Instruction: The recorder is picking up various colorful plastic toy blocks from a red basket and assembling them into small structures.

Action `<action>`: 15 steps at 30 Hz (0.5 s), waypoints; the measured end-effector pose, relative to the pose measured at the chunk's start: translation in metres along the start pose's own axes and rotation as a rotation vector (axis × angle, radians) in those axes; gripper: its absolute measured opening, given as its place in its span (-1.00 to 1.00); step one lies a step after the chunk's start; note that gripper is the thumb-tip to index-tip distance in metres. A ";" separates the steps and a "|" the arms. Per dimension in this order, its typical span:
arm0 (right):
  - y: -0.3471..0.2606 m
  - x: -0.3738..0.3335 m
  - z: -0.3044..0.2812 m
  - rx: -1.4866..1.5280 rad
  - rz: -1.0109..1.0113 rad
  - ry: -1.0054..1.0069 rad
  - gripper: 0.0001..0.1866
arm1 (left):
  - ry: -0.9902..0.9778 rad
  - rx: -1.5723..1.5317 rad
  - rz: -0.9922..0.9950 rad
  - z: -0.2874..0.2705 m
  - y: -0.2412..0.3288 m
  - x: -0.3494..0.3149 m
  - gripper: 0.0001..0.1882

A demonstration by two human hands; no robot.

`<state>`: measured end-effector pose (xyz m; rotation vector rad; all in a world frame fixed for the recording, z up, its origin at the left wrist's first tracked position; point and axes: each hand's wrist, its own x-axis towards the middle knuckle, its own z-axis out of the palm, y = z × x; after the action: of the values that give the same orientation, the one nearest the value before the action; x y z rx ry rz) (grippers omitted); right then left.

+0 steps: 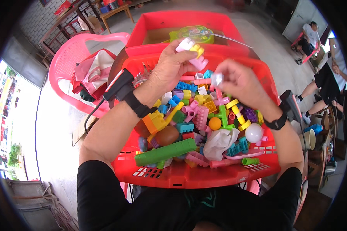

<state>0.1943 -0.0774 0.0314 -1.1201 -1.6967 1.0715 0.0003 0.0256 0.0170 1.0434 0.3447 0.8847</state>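
Observation:
My left hand (166, 65) is closed around a short stack of toy building bricks (197, 50), white, yellow and pink, raised over the far part of a red plastic basket (204, 181). To its right, my right hand (241, 81) pinches a small whitish piece (216, 79), slightly smeared by motion, so its exact shape is unclear. Below both hands the basket holds a heap of loose toys: a long green brick piece (165, 151), an orange ball (214, 123), a white ball (254, 133), a crumpled whitish bag (220, 144) and several coloured bricks and tubes.
Beyond the basket stands a red box (181, 19) with a green-yellow toy (192, 34) in it. On the left, a pink plastic chair (61, 61) bears red and white bags (94, 69). At the right are a seated person (310, 36), another person, and a cluttered table.

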 end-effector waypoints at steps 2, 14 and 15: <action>-0.001 0.004 -0.016 -0.007 -0.048 0.060 -0.82 | 0.044 0.106 0.085 0.006 -0.006 -0.001 -0.66; -0.006 0.008 -0.024 -0.126 0.036 0.173 -0.75 | 0.034 -0.066 0.023 0.011 -0.003 -0.001 -0.64; -0.001 0.007 -0.026 -0.129 -0.010 0.150 -0.73 | 0.034 -0.115 -0.013 0.012 -0.003 -0.001 -0.63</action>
<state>0.2163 -0.0653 0.0412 -1.2407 -1.6683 0.8592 0.0087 0.0170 0.0202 0.9198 0.3253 0.9011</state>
